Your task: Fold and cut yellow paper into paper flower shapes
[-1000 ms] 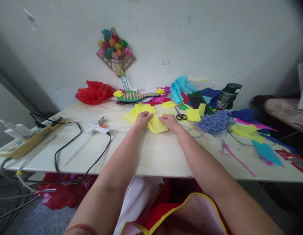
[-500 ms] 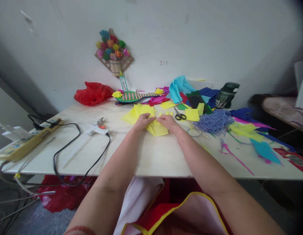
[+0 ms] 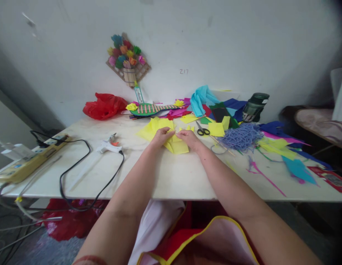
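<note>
Both hands meet over yellow crepe paper point(image 3: 175, 146) at the middle of the table. My left hand point(image 3: 161, 137) is closed, its thumb and fingers pinching a piece of the paper. Close beside it, my right hand point(image 3: 189, 138) is pinched too, fingertips at the same bit of paper; the exact part between them is too small to make out. More of the yellow paper spreads out behind and to the left of my left hand. Small yellow strips point(image 3: 191, 128) lie just past my right hand, near black-handled scissors point(image 3: 203, 131).
At left are a white glue gun point(image 3: 108, 146) with its black cord and a yellow power strip point(image 3: 30, 162). A green fan-shaped craft point(image 3: 151, 109), a red plastic bag point(image 3: 104, 106), coloured paper, tangled purple string point(image 3: 240, 137) and a dark bottle point(image 3: 255, 107) lie along the back and right.
Almost nothing differs. The hands stay together at the yellow paper, with only a slight shift of the fingertips, and the whole view has moved very slightly.
</note>
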Tool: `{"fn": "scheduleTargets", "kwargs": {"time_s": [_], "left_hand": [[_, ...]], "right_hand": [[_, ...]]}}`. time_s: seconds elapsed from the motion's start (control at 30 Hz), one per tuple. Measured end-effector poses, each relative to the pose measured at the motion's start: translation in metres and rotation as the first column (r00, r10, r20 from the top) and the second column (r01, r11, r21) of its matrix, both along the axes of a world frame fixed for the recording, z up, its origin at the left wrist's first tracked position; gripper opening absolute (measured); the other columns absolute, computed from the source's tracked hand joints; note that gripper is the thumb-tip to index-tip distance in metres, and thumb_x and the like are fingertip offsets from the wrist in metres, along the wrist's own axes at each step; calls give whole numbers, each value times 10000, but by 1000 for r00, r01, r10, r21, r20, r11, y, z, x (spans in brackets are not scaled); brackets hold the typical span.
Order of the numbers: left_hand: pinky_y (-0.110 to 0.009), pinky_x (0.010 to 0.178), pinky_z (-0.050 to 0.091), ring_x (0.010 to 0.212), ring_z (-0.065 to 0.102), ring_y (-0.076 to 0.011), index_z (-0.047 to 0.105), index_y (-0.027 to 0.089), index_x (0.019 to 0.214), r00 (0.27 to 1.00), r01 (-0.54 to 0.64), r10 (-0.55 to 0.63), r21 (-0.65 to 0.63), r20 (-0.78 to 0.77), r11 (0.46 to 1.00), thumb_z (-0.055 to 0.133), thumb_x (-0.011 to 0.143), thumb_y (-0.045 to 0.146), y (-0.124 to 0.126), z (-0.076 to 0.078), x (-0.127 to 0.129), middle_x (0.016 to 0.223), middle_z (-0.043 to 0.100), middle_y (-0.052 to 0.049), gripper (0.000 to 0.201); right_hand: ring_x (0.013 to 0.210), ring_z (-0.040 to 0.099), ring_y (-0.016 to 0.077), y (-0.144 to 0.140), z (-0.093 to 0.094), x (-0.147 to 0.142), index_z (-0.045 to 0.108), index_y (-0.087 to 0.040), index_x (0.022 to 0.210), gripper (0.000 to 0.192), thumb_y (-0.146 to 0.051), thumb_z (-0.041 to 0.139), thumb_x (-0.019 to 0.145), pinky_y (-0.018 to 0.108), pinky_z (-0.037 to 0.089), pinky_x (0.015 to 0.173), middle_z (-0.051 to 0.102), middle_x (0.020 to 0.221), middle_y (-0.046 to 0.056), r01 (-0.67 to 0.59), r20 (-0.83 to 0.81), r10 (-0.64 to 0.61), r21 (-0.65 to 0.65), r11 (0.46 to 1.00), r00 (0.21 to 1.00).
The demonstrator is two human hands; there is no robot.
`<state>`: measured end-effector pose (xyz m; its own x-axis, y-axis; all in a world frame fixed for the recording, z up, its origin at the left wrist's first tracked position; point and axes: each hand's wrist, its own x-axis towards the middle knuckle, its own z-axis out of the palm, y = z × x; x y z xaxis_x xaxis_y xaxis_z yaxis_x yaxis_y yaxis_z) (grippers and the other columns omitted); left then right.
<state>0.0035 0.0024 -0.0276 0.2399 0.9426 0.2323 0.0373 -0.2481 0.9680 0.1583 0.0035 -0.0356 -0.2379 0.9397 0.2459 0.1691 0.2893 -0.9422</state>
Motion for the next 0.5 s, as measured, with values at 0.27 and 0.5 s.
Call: {"fn": "scheduleTargets", "kwargs": {"time_s": [0.27,0.5], "left_hand": [[-192,406,222,423,337,-51,444,156,550,998,-55,54,-25,-32,998,594,612,466,4,-1,-1,473,383,54,349],[-205,420,229,438,337,-61,470,152,524,993,-110,109,-21,-47,994,566,624,507,4,1,0,464,380,40,381]], "right_hand": [[517,400,88,-6,6,-2,540,-146,573,225,-363,577,619,225,316,530,439,511,-48,-41,-49,40,-21,999,998],[524,435,96,-10,10,-3,550,-142,575,230,-365,603,596,230,346,545,482,516,-40,-63,-76,57,-80,995,995]]}}
